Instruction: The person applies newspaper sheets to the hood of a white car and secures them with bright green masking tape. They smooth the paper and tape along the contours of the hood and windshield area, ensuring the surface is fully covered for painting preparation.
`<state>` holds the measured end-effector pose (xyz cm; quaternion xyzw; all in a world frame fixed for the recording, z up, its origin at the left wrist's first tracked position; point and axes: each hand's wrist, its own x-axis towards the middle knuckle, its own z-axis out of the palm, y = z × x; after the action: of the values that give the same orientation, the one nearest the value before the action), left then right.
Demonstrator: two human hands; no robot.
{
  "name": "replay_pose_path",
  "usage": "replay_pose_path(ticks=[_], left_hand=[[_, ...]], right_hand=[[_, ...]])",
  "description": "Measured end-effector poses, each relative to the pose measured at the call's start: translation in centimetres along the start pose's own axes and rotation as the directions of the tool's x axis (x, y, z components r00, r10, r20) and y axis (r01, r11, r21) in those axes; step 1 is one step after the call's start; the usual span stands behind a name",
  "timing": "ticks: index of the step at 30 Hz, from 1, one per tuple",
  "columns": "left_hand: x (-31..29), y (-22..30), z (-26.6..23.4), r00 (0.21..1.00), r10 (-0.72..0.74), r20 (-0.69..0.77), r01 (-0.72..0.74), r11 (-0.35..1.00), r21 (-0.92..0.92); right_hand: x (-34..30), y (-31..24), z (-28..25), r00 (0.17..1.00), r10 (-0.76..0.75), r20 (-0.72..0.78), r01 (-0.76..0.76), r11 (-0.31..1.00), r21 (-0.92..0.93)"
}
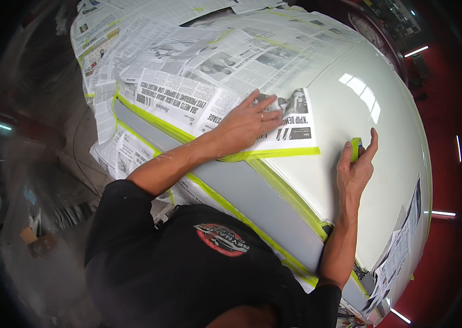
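Note:
My left hand [247, 124] lies with its fingers spread on a newspaper sheet [222, 106] that covers part of a white car panel [324, 120]. A strip of yellow-green masking tape [280, 153] runs along the sheet's near edge. To the right, my right hand [354, 175] holds a roll of masking tape [355, 148] between thumb and fingers, above the bare white panel. Its index finger points up, away from the roll. More tape [291, 194] borders a grey lower strip [252, 191] close to my body.
Further newspaper [165, 49] covers the car's far left side. Loose newspaper sheets [395, 262] hang at the right edge. On the left, a cardboard box [39, 243] sits among clutter on the floor. A red surface [449, 180] shows beyond the car at right.

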<state>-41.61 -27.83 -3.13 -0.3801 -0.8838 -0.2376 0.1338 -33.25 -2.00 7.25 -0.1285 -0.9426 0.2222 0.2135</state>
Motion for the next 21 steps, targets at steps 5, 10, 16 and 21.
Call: replay_pose_path(ticks=[5, 10, 16, 21], left_hand=[[2.7, 3.4, 0.0, 0.989, -0.074, -0.132, 0.024, 0.938, -0.346], [5.5, 7.2, -2.0, 0.972, -0.219, 0.091, 0.187, 0.47, -0.863], [5.6, 8.7, -1.3, 0.981, -0.138, -0.136, -0.013, 0.652, -0.758], [6.1, 8.2, -1.3, 0.942, -0.31, -0.129, 0.135, 0.701, -0.701]], right_hand=[[-1.2, -1.7, -0.7, 0.98, -0.152, 0.13, 0.088, 0.91, 0.404], [-1.5, -1.6, -1.0, 0.917, -0.183, 0.355, -0.133, 0.698, 0.704], [-2.2, -1.6, -0.5, 0.9, -0.239, 0.364, 0.046, 0.884, 0.464], [-3.0, -2.2, -0.8, 0.918, -0.231, 0.323, 0.084, 0.908, 0.41]])
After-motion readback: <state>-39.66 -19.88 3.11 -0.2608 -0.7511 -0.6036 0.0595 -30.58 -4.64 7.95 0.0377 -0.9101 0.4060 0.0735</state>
